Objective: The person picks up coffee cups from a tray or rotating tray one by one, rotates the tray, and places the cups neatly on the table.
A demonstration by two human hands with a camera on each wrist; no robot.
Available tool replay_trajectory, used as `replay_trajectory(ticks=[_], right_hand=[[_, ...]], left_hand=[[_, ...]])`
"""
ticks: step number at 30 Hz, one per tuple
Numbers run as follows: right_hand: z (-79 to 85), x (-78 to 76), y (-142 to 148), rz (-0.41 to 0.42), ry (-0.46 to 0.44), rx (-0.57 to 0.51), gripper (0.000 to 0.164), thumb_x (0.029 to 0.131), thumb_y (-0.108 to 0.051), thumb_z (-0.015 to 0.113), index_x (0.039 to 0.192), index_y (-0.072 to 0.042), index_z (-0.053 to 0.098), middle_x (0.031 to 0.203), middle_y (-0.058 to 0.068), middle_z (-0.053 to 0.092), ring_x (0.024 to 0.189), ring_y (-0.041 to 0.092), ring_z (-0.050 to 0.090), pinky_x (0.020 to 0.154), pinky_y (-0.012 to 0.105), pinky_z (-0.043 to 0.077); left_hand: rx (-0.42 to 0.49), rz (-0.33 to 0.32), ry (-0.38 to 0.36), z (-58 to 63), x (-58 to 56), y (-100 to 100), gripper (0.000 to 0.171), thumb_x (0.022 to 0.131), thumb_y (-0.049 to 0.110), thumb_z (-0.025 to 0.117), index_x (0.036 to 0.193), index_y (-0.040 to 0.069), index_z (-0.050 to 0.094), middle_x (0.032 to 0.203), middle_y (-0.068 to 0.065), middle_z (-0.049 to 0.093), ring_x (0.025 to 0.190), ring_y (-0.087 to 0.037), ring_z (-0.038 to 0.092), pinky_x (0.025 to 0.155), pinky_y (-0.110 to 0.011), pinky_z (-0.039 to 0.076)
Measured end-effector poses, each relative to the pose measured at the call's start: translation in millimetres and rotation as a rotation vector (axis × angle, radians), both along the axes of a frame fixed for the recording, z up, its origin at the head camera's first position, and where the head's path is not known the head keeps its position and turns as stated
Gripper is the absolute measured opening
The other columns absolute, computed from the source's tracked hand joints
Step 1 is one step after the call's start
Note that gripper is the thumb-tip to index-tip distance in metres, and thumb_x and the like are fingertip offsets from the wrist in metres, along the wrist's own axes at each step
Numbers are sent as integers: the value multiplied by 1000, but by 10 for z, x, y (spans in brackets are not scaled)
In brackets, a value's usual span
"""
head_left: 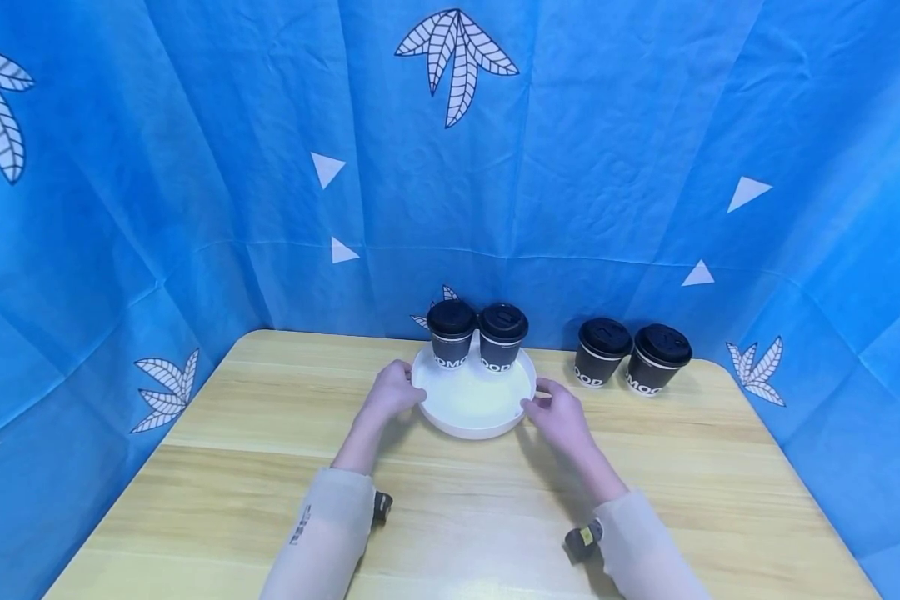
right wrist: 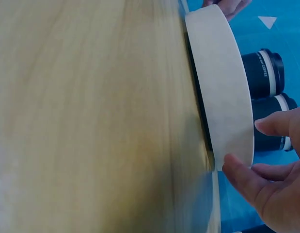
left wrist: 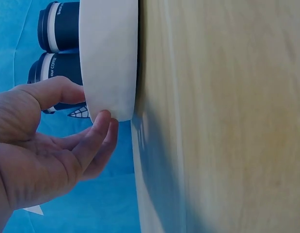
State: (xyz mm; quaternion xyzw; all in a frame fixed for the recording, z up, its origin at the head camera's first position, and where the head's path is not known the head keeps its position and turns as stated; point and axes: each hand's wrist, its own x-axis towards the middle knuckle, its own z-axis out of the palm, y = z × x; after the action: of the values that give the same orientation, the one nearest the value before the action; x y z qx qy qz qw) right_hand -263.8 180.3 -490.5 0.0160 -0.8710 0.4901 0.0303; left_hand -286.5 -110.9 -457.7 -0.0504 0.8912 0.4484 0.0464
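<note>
A round white tray [head_left: 472, 408] with a raised rim stands near the back edge of the table. Two dark lidded paper coffee cups, a left one [head_left: 451, 337] and a right one [head_left: 502, 340], stand upright side by side toward its far side. My left hand [head_left: 393, 392] grips the tray's left rim, thumb over the edge and fingers against the outer wall [left wrist: 111, 58]. On the opposite side my right hand [head_left: 560, 419] pinches the rim the same way. In the right wrist view, that thumb comes near a cup [right wrist: 267, 124]; whether they touch, I cannot tell.
Two more dark lidded coffee cups, one [head_left: 600, 357] beside another [head_left: 652, 362], stand on the wooden table [head_left: 465, 517] to the right of the tray. A blue patterned curtain [head_left: 607, 150] hangs behind the table and along both sides.
</note>
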Motion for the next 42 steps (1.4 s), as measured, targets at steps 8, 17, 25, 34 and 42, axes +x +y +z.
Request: replay_trajectory(ticks=[8, 17, 25, 34, 42], right_hand=[[46, -107, 31, -29, -2, -5, 56, 100, -16, 63, 148, 7, 47, 142, 27, 57, 118, 38, 66, 90, 43, 60], [29, -249, 41, -26, 39, 64, 52, 99, -11, 60, 145, 11, 49, 142, 30, 57, 122, 43, 64, 98, 50, 56], [27, -266, 27, -11, 18, 82, 50, 99, -9, 58, 144, 11, 50, 141, 31, 57, 122, 44, 64, 101, 52, 54], [27, -216, -19, -7, 17, 101, 53, 97, -8, 58, 146, 10, 49, 142, 31, 56, 121, 43, 64, 101, 51, 54], [-12, -185, -18, -14, 33, 102, 53, 98, -10, 60, 146, 9, 49, 141, 30, 58, 120, 41, 65, 102, 51, 54]], left_hand=[[20, -4, -8, -31, -60, -11, 62, 83, -3, 69, 142, -11, 49, 136, -27, 59, 122, -40, 58, 107, -51, 50], [15, -7, -10, -18, -138, -20, 59, 84, -1, 69, 140, -9, 50, 135, -26, 60, 124, -41, 58, 108, -52, 49], [-3, -35, 1, -19, -196, -53, 62, 84, 0, 69, 142, -10, 49, 137, -26, 59, 126, -41, 58, 110, -51, 48], [-27, -29, -5, -21, -240, -54, 59, 87, 1, 67, 143, -9, 49, 137, -26, 59, 123, -38, 57, 110, -50, 48], [-18, -16, -1, -42, -233, -36, 60, 92, 6, 66, 146, -9, 45, 141, -28, 55, 115, -37, 60, 100, -46, 54]])
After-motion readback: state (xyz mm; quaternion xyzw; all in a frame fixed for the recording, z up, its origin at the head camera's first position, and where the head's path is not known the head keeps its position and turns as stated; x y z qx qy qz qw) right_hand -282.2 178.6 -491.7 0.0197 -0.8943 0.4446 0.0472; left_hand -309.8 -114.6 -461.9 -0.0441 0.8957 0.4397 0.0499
